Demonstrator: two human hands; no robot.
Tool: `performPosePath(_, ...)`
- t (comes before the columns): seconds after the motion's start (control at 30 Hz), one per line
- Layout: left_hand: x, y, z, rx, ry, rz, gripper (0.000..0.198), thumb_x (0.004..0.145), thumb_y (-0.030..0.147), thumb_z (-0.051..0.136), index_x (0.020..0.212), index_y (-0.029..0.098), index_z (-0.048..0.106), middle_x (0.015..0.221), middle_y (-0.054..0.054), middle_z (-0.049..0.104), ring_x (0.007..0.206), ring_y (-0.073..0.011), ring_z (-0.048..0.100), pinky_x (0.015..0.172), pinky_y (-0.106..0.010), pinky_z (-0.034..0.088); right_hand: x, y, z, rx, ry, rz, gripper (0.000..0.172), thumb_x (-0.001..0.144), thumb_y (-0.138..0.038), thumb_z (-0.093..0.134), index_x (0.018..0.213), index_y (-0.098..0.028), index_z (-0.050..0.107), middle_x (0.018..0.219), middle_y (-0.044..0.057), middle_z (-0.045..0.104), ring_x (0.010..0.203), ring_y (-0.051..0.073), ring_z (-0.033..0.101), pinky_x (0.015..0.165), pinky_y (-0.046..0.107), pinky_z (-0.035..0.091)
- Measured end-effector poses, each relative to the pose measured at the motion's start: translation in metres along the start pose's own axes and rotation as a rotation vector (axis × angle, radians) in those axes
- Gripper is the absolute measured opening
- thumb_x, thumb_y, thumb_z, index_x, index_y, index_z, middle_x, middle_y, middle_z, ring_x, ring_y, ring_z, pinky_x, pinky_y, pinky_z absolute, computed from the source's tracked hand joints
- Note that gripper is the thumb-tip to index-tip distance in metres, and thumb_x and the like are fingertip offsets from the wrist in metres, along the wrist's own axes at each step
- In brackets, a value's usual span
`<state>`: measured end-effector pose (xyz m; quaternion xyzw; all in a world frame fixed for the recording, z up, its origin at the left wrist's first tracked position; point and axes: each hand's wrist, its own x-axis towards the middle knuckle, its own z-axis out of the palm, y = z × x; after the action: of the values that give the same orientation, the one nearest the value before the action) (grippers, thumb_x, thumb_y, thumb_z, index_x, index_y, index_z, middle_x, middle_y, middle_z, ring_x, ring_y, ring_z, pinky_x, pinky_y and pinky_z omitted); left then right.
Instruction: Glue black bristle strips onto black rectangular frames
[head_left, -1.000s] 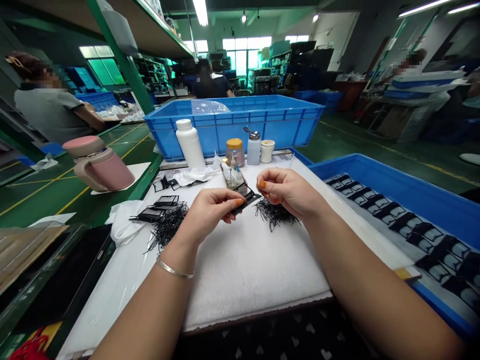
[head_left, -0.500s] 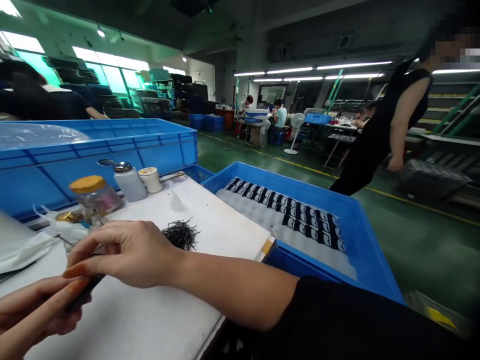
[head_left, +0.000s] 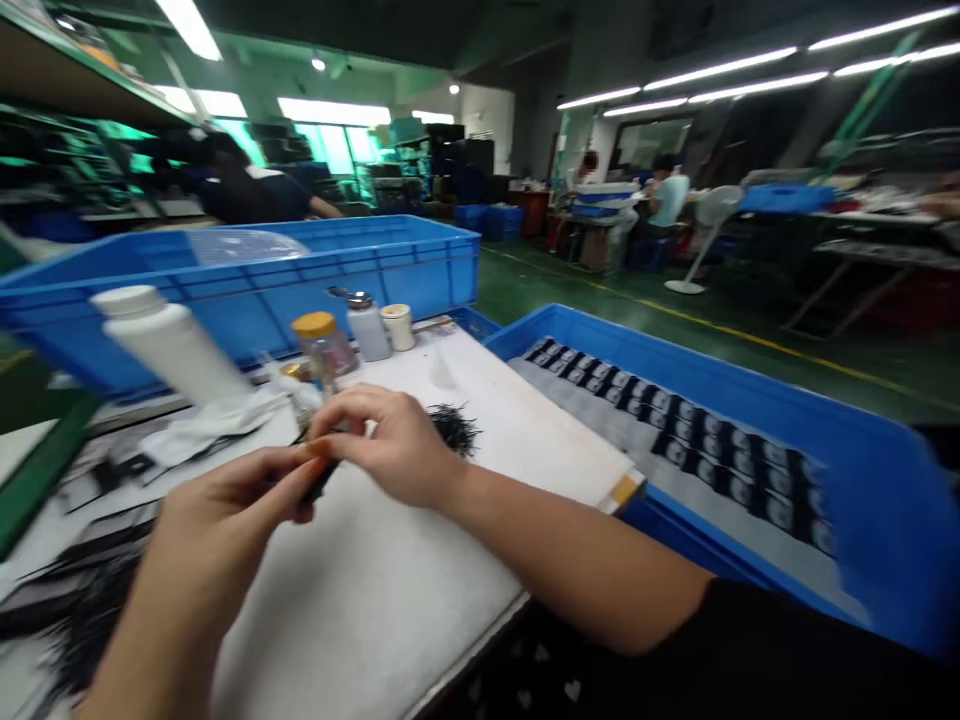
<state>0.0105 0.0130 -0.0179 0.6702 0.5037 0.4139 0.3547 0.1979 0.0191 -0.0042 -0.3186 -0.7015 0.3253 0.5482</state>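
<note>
My left hand [head_left: 232,510] is closed, its thumb and fingers pinching a small dark piece [head_left: 321,484] whose kind I cannot make out. Against the same piece are the fingertips of my right hand [head_left: 394,440], bent and closed together with orange-stained tips. Both hands meet above the white work board [head_left: 360,590]. Just behind my right hand lies a pile of short thin black strips [head_left: 454,430], partly hidden by it. Several dark flat strips [head_left: 105,560] lie left of my left forearm.
Along the board's back stand a yellow-lidded jar [head_left: 324,345], a pump bottle [head_left: 368,332], a small white pot [head_left: 398,328] and a leaning white bottle [head_left: 172,345]. Behind is a large blue crate [head_left: 420,265]. Right, a blue bin [head_left: 885,480] holds rows of black-and-white pieces. People sit farther off.
The view has swung left, so hands and board appear farther right, and the white bottle and dark strips show. The walking person has left the view. Both hands stay on the dark piece.
</note>
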Motion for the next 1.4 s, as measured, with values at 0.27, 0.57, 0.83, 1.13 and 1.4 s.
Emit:
performPosePath(0.27,-0.007,0.029,0.014,-0.142,-0.024,0.018,0.019,0.075,0.035,0.073,0.081,0.017,0.074,0.06,-0.001,0.061,0.055,-0.012,0.053,0.051,-0.022,0.042,-0.003,-0.006,0.004,0.026,0.002,0.035,0.005,0.082,-0.019,0.064,0.077,-0.019,0.066,0.084,0.002,0.062,0.076,0.014,0.051,0.069,0.026,0.041)
performPosePath(0.57,-0.01,0.031,0.011,-0.158,0.015,0.049,0.014,0.079,0.03,0.068,0.078,0.016,0.069,0.066,-0.001,0.06,0.056,-0.011,0.052,0.051,-0.021,0.044,0.002,-0.008,-0.002,-0.043,0.081,0.098,0.006,0.082,-0.023,0.065,0.08,-0.018,0.068,0.085,0.002,0.065,0.072,0.013,0.051,0.066,0.025,0.041)
performPosePath(0.83,-0.01,0.032,0.003,-0.099,-0.007,0.1,0.014,0.083,0.029,0.064,0.079,0.016,0.068,0.064,-0.001,0.059,0.056,-0.0113,0.051,0.052,-0.022,0.043,0.008,0.006,-0.014,0.25,-0.255,0.594,0.028,0.088,-0.038,0.057,0.097,-0.015,0.071,0.089,0.01,0.072,0.076,0.016,0.067,0.047,0.018,0.04)
performPosePath(1.13,-0.005,0.025,-0.005,0.043,0.102,0.184,0.008,0.082,0.027,0.066,0.08,0.019,0.069,0.096,-0.006,0.06,0.092,-0.0186,0.057,0.067,-0.024,0.049,0.007,-0.002,-0.008,0.315,-0.198,0.657,0.015,0.083,-0.023,0.062,0.096,-0.015,0.062,0.086,0.009,0.074,0.076,0.015,0.072,0.05,0.013,0.049)
performPosePath(1.4,-0.011,0.03,-0.006,0.147,0.47,0.313,0.007,0.08,0.025,0.069,0.08,0.02,0.073,0.09,-0.003,0.072,0.085,-0.0163,0.066,0.068,-0.022,0.053,0.008,-0.003,-0.004,0.335,-0.12,0.697,0.011,0.087,-0.022,0.057,0.079,-0.015,0.056,0.077,0.009,0.074,0.067,0.015,0.072,0.046,0.014,0.05)
